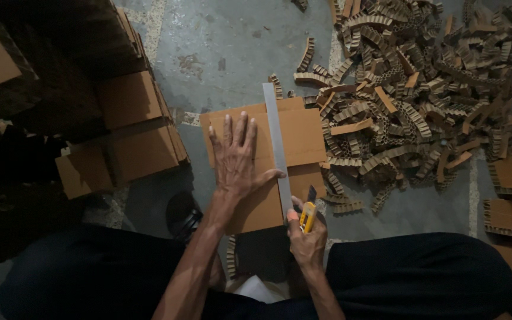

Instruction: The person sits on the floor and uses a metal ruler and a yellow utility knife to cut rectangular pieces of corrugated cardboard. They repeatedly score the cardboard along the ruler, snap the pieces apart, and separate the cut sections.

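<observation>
Left hand [235,157] flat on the board [265,169], right hand [306,234] gripping the knife [308,214] at the ruler [277,148].

My left palm is spread open on the board, thumb touching the ruler's left edge; the ruler runs lengthwise across the board and overhangs its far edge. My right fist is closed around the yellow knife, blade at the ruler's right edge near the board's near end. Board lies on the floor [226,53] between my knees. Strip pile [422,101] crowds the right edge; stacked boxes [131,130] sit left, bare floor ahead.
</observation>
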